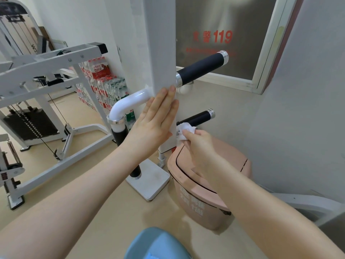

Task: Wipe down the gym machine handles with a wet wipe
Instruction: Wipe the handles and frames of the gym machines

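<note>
The right hand (194, 144) pinches a crumpled white wet wipe (184, 131) in curled fingers, pressing it at the inner end of the lower black foam-covered handle (197, 118), where that handle meets the white square steel post (162, 53). The left hand (155, 118) lies flat on the post just beside those fingers, its fingers straight and together, steadying the frame. To do this well, wrap the wipe round the grip and draw it outward to the chrome end cap, twisting. The upper black handle (201, 70) sits above the fingers.

Bright, even light; wide-angle bending toward the edges.
</note>
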